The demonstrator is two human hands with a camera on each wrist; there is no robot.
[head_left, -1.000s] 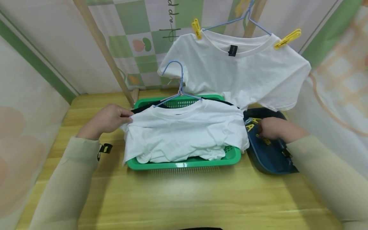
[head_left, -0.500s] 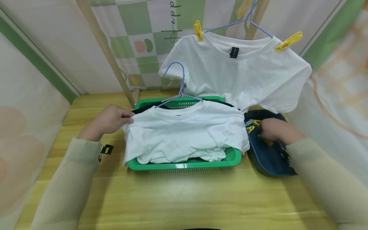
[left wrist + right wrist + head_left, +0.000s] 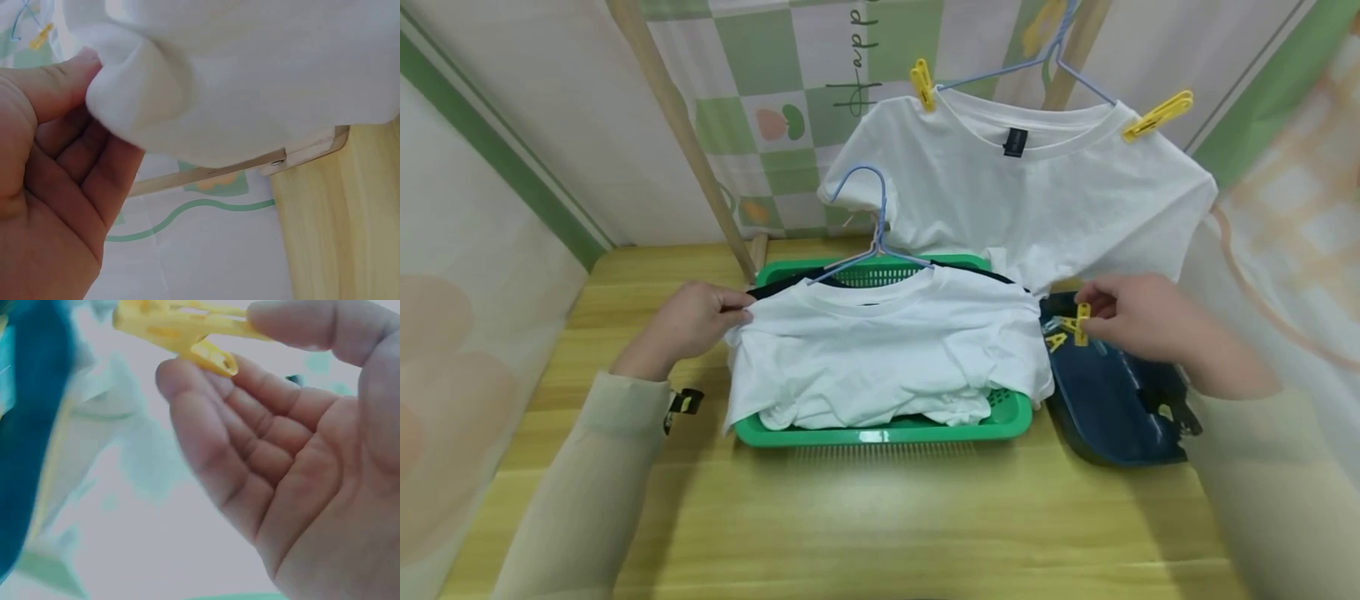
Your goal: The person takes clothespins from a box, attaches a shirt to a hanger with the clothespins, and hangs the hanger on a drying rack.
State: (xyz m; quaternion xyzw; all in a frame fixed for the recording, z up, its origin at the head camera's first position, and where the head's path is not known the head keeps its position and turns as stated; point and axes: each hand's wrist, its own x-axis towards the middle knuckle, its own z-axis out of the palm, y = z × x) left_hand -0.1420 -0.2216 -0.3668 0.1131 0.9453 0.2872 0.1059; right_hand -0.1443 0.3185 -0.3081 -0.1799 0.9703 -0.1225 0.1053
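Clock directions are read from the middle of the near shirt [image 3: 880, 358], head view. This white shirt lies over a green basket [image 3: 880, 437] on the counter [image 3: 880, 517]; the arms of a blue hanger [image 3: 882, 208] enter its neck, hook toward 12 o'clock. At 9 o'clock the left hand [image 3: 696, 321] pinches the shoulder. At 3 o'clock the right hand [image 3: 1150, 317] grips a yellow clip [image 3: 1082, 325] between thumb and fingers above a dark blue tray [image 3: 1105, 408] containing loose clips [image 3: 1056, 342]. Between 1 and 2 o'clock hangs the far shirt [image 3: 1037, 192], with fixed clips [image 3: 922, 86] at its own 10 and 2. Apparent progress: the far shirt is done; the near shirt, on its hanger, shows no clips, so clipping and hanging up are presumably left.
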